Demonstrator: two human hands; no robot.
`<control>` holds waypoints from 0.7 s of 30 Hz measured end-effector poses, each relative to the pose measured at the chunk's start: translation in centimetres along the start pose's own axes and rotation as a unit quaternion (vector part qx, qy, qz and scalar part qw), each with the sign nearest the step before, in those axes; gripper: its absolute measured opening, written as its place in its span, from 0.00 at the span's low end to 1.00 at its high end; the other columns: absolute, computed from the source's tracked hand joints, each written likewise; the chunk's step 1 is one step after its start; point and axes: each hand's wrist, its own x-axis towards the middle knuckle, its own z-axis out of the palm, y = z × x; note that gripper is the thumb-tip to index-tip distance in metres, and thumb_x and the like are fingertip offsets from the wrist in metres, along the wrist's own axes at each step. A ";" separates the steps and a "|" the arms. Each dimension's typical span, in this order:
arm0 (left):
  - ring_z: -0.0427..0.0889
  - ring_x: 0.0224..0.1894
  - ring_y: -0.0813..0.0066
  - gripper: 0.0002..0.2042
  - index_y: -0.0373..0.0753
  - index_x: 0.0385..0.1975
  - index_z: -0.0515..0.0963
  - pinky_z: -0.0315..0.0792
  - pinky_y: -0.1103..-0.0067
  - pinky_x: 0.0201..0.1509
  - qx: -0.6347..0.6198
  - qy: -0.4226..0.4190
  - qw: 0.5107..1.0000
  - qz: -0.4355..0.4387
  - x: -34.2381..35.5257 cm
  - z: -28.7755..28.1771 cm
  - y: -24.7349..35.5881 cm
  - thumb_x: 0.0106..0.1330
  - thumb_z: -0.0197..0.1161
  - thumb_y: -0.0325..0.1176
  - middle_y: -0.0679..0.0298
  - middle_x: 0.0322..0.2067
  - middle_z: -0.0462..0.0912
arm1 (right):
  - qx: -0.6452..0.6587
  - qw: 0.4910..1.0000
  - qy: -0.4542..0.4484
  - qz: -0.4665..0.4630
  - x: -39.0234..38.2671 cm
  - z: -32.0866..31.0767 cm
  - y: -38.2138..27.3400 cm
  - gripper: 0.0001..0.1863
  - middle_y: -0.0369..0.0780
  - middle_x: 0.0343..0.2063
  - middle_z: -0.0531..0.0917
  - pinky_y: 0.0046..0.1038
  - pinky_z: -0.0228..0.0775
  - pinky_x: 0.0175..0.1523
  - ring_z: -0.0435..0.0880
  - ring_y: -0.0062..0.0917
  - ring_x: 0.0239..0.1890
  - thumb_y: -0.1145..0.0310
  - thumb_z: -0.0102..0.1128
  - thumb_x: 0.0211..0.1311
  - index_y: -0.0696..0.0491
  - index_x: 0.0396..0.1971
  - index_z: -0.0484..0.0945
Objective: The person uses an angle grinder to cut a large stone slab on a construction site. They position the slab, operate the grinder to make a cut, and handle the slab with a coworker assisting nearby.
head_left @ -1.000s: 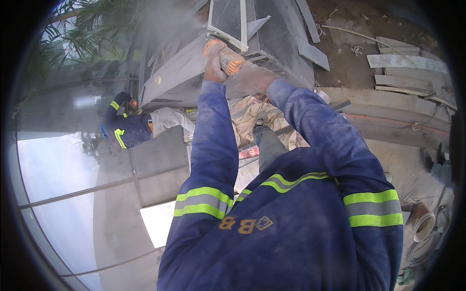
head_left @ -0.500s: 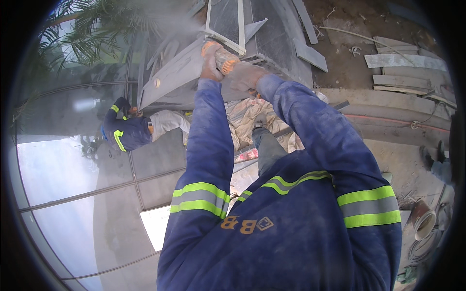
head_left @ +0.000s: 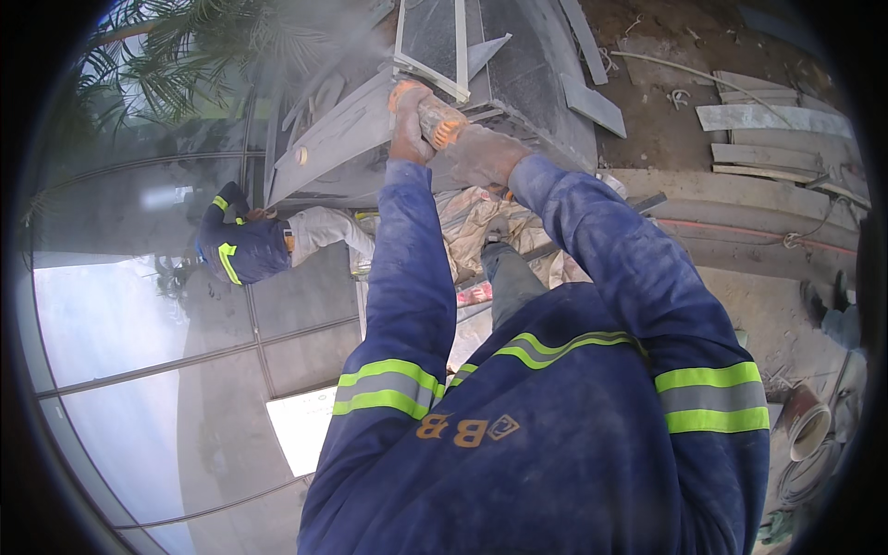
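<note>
My left hand is wrapped around the front part of a dusty orange angle grinder. My right hand closes on its rear end, and part of its fingers is hidden. The tool's head is at the end of a pale narrow strip, beside a grey slab. Its disc cannot be made out. Pale dust hangs in the air beyond it. Both my arms reach forward in dusty blue sleeves.
At the left a co-worker leans beside glass panels. Dark slabs lie ahead; stacked strips lie at the far right. Crumpled sheeting surrounds my foot. A bucket and palm fronds are also in view.
Both hands and the grinder have shifted slightly right and toward me. The dust cloud looks thinner. The co-worker's leg sits slightly farther right.
</note>
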 end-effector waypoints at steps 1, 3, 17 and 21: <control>0.83 0.31 0.65 0.12 0.41 0.40 0.74 0.82 0.66 0.35 -0.003 0.003 1.000 -0.001 -0.1 0.1 0.0 0.60 0.66 0.35 0.63 0.32 0.78 | -0.020 0.999 -0.025 0.012 0.0 -0.1 -0.1 0.18 0.52 0.41 0.85 0.40 0.78 0.50 0.85 0.43 0.45 0.63 0.58 0.55 0.56 0.44 0.83; 0.83 0.31 0.65 0.12 0.40 0.40 0.74 0.82 0.66 0.36 -0.007 0.008 1.000 0.006 -0.2 0.2 0.0 0.61 0.66 0.35 0.63 0.32 0.78 | -0.034 0.998 -0.043 0.029 -0.4 -0.6 -0.4 0.21 0.52 0.44 0.84 0.41 0.76 0.54 0.83 0.45 0.50 0.58 0.57 0.58 0.52 0.48 0.83; 0.84 0.31 0.62 0.13 0.40 0.42 0.72 0.83 0.63 0.35 0.017 0.010 1.000 0.016 2.3 -0.6 0.8 0.61 0.65 0.36 0.62 0.31 0.78 | 0.075 0.996 -0.034 0.044 4.0 -0.1 0.3 0.12 0.46 0.27 0.85 0.36 0.79 0.30 0.86 0.32 0.25 0.69 0.60 0.53 0.61 0.35 0.82; 0.84 0.33 0.64 0.09 0.40 0.38 0.77 0.82 0.66 0.37 0.019 0.013 1.000 -0.015 2.4 -1.1 1.0 0.62 0.64 0.35 0.63 0.32 0.79 | 0.077 0.995 -0.052 0.048 4.0 -0.3 0.1 0.13 0.44 0.26 0.84 0.34 0.78 0.31 0.85 0.32 0.24 0.68 0.60 0.54 0.59 0.38 0.81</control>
